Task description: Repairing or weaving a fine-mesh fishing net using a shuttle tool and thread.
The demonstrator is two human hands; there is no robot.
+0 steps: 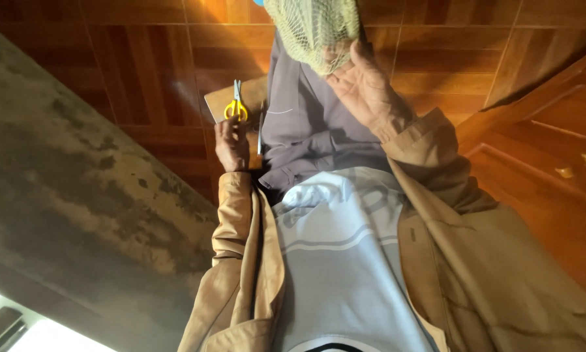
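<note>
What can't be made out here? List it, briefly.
Head view only:
- Net: cut off by the top edge.
- Right hand: fingertips hidden behind the net, grip unclear.
- Left hand: contact with the yellow scissors cannot be told.
- Board: partly hidden by the grey cloth.

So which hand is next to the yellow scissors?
The left hand. It sits just below the yellow scissors, which lie on a brown board. The right hand is raised against the green net instead.

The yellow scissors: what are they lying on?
The yellow scissors lie on a flat brown board above the left hand. Grey cloth covers the board's right part; anything beneath stays hidden.
</note>
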